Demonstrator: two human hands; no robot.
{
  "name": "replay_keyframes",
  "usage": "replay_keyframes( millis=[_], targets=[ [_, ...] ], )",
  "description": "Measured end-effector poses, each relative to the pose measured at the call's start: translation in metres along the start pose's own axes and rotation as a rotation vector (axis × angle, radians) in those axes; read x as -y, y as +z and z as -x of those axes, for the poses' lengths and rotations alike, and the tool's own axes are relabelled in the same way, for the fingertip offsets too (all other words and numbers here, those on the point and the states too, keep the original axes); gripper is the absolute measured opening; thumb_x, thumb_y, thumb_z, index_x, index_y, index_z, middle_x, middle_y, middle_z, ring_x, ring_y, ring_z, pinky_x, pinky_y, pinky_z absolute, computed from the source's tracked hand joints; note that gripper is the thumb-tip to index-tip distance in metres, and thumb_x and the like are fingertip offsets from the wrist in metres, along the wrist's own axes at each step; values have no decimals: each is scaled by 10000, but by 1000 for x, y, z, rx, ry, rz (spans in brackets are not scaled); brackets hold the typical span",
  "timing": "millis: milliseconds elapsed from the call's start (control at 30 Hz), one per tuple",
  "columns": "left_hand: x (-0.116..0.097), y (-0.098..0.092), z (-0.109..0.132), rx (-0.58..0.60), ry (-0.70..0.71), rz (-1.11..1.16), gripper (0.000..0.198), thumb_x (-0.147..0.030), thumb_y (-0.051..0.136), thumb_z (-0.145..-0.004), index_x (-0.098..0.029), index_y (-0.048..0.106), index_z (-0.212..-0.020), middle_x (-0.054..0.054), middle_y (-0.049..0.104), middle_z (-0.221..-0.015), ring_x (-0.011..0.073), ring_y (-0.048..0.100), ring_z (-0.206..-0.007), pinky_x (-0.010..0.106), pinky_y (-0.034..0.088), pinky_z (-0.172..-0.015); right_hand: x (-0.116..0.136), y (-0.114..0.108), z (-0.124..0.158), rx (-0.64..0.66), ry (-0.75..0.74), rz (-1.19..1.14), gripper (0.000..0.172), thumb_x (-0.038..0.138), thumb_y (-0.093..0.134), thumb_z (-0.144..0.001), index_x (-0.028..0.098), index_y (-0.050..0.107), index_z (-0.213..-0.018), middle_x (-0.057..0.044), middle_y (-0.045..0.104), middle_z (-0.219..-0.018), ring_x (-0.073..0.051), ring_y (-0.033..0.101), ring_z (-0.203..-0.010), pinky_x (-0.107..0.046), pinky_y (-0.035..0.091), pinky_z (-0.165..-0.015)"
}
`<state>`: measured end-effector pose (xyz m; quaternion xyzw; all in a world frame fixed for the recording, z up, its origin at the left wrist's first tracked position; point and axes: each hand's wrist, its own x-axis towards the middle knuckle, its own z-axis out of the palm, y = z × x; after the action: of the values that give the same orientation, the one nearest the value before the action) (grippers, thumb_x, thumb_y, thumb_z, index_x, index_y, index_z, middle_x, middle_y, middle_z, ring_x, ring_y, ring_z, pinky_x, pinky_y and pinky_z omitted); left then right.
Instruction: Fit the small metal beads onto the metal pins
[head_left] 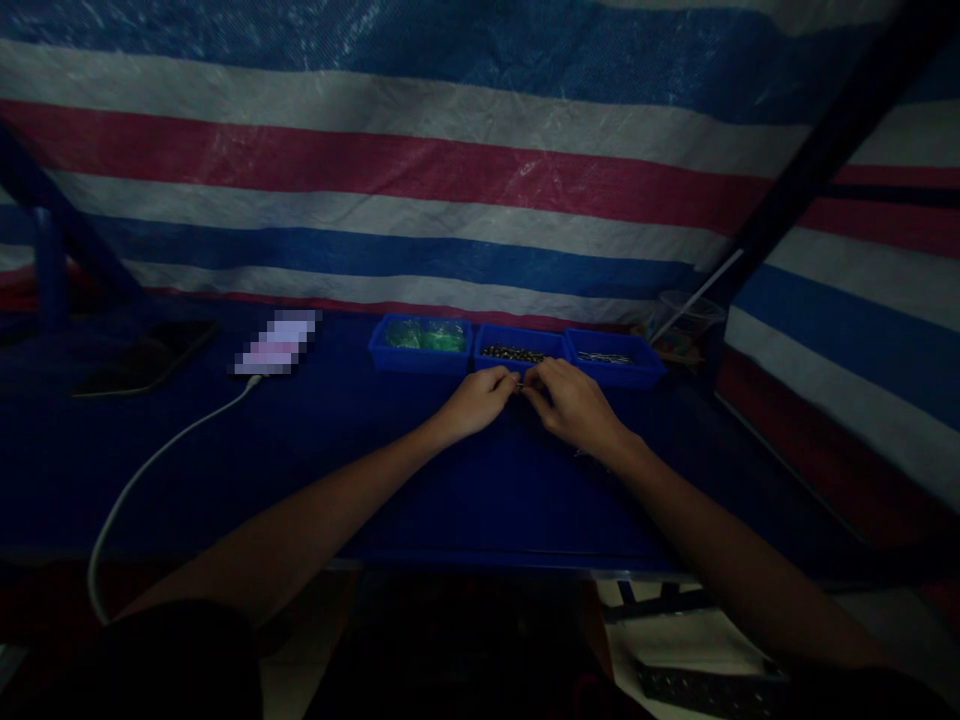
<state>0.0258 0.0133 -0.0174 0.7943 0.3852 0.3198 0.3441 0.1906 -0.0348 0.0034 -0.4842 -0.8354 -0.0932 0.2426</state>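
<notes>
Left hand (480, 400), right hand (574, 405): fingers pinch small metal part (520, 384) (dimly seen); middle blue tray (495, 366) just beyond.

The tarpaulin (480, 170) is woven plastic, coarse in its weave, with a dull sheen and scuffed pale patches. The worktop (465, 500) looks matt and smooth. The left tray (420, 362), middle tray (487, 366) and right tray (622, 376) are smooth moulded plastic. They hold crinkled glossy green film (426, 337), dark glinting metal bits (511, 353) and thin silvery metal pieces (604, 357). The small part (519, 384) pinched between the left hand (480, 400) and right hand (574, 405) glints faintly like metal. The cable (150, 465) looks smooth and rubbery, the phone (146, 357) glossy-faced, and the cup (686, 320) clear plastic.
</notes>
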Motion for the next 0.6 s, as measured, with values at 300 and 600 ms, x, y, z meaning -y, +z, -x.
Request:
replay_keyframes(
  millis=[300,600],
  targets=[
    [-10,0,1,-76,-4,267,290,-342,477,-873,-164,532,-651,-32,465,-599,100,407,-565,256,326,-565,4,0,0,-93,32,-43,114,222,442,-888,202,536,-827,-55,611,-800,-192,533,-770,-329,393,-701],
    [-3,1,8,38,50,-92,352,-450,443,-899,-163,625,-808,-6,563,-615,130,505,-583,265,365,-563,-23,-28,-2,-436,313,-115,221,302,365,-914,207,519,-786,-57,582,-752,-191,553,-723,-341,426,-690]
  ],
)
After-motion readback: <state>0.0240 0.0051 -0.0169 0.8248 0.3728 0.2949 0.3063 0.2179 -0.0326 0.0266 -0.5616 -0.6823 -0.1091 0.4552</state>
